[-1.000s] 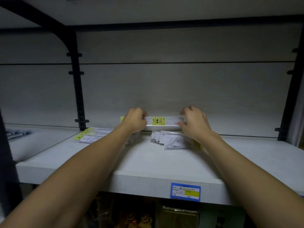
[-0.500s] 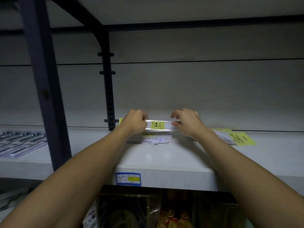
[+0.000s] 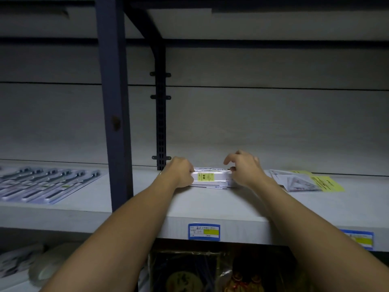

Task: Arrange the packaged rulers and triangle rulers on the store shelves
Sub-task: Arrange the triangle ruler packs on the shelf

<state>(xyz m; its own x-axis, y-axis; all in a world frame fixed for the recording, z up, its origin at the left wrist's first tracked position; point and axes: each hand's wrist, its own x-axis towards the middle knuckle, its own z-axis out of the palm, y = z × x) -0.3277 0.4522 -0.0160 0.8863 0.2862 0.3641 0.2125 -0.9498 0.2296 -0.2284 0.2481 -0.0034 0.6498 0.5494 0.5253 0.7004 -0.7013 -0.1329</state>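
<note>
Both hands gripped the clear plastic-wrapped ruler pack with yellow label (image 3: 211, 177) low over the pale grey shelf (image 3: 210, 209), left hand (image 3: 181, 173) fingers clamped on one end, right hand (image 3: 244, 170) pinching the other (best lowered level, squared to the back wall).

Left hand (image 3: 182, 172) and right hand (image 3: 245, 170): both bare. Forearms bare to lower frame edge; no sleeves, rings, or watch visible.
</note>
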